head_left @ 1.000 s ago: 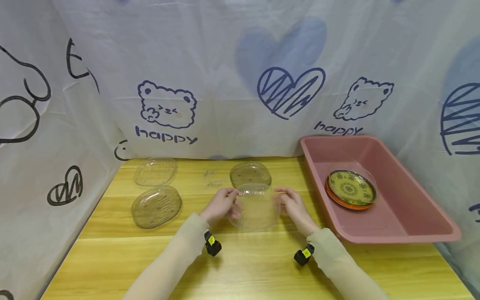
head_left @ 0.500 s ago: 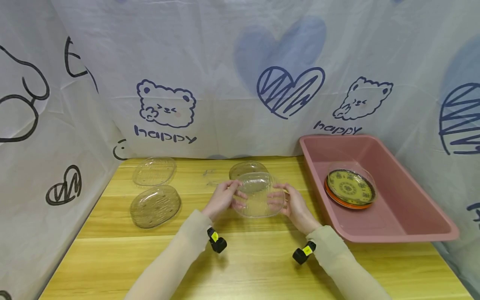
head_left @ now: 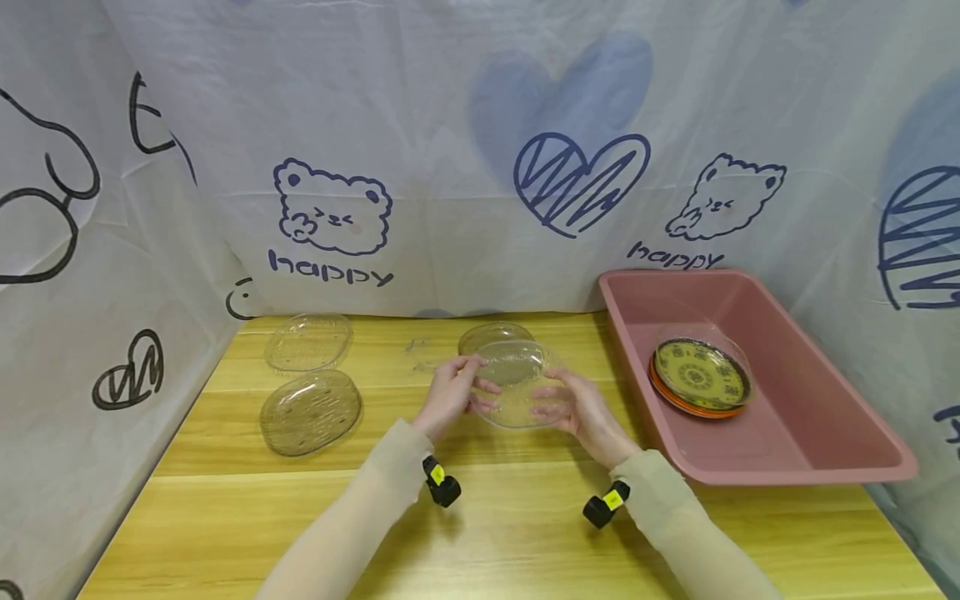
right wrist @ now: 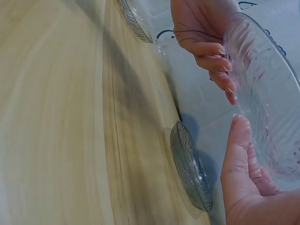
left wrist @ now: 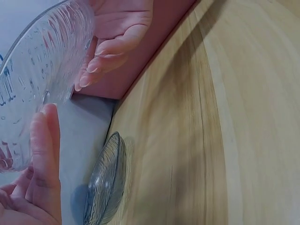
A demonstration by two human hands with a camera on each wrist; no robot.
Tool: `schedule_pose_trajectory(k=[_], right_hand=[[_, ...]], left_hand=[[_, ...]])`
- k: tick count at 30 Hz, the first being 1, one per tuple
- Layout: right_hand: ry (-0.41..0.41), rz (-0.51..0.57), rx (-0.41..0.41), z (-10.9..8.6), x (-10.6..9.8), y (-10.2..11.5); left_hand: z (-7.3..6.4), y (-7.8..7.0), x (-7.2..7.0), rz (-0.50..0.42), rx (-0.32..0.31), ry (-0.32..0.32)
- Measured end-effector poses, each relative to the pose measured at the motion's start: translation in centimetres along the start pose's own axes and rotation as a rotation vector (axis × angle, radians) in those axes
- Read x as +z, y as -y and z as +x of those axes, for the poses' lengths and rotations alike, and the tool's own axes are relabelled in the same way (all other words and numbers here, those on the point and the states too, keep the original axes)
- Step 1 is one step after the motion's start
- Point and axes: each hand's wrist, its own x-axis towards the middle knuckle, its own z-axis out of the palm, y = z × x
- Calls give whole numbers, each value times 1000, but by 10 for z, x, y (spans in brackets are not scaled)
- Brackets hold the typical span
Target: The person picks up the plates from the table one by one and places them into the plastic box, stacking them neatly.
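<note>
A clear, ribbed shallow dish is held tilted above the table between both hands. My left hand grips its left edge, with fingertips against the underside in the left wrist view. At the opposite edge, my right hand holds it, fingers spread below and seen through the clear material. Seen from the right wrist, the dish stands on edge between the two hands. Behind it on the table lies a smoky-brown dish, partly overlapped by the held one.
On the left of the wooden table lie another clear dish and another smoky-brown dish. A pink tub stands at right, holding a yellow-and-black patterned plate stacked over orange. A printed curtain hangs behind.
The clear dish has been raised and moved away from me, now overlapping the smoky-brown dish behind. Both hands moved with it; the left also shifted slightly right.
</note>
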Motion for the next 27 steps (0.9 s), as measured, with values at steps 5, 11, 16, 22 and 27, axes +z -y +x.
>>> schedule_pose_trajectory(k=[5, 11, 16, 22, 27], right_hand=[[-25, -11, 11, 3, 3, -2], [-36, -9, 22, 4, 7, -4], [-53, 18, 32, 5, 7, -4], [-47, 18, 35, 2, 10, -4], [-39, 11, 25, -2, 11, -2]], left_hand=[[-1, -1, 2, 7, 7, 8], [-2, 2, 3, 15, 7, 16], [-1, 3, 3, 18, -4, 28], [0, 4, 2, 24, -12, 30], [0, 5, 0, 35, -12, 31]])
